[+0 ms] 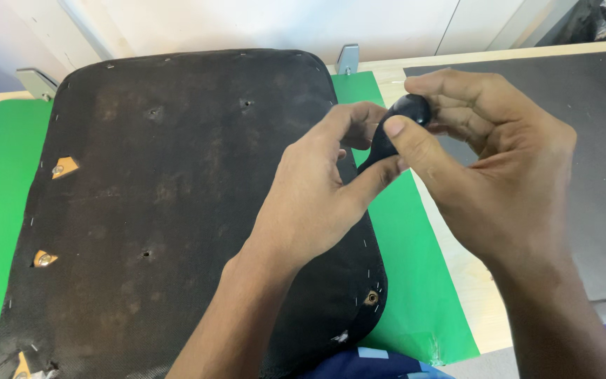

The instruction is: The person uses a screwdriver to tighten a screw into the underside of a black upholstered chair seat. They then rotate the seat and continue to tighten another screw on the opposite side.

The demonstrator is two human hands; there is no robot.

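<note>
Your left hand (317, 193) and right hand (485, 161) both pinch a small black handled tool (395, 126), held above the right edge of the black seat panel (156, 196) on the green-covered worktop (415, 281).

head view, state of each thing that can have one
left hand: fingers pinched on the black handle
right hand: closed around the black handle's rounded end
black handle: held off the surface by both hands
seat panel: lying flat, fabric stapled along the edge, bolt holes showing
green sheet: flat under the seat panel
</note>
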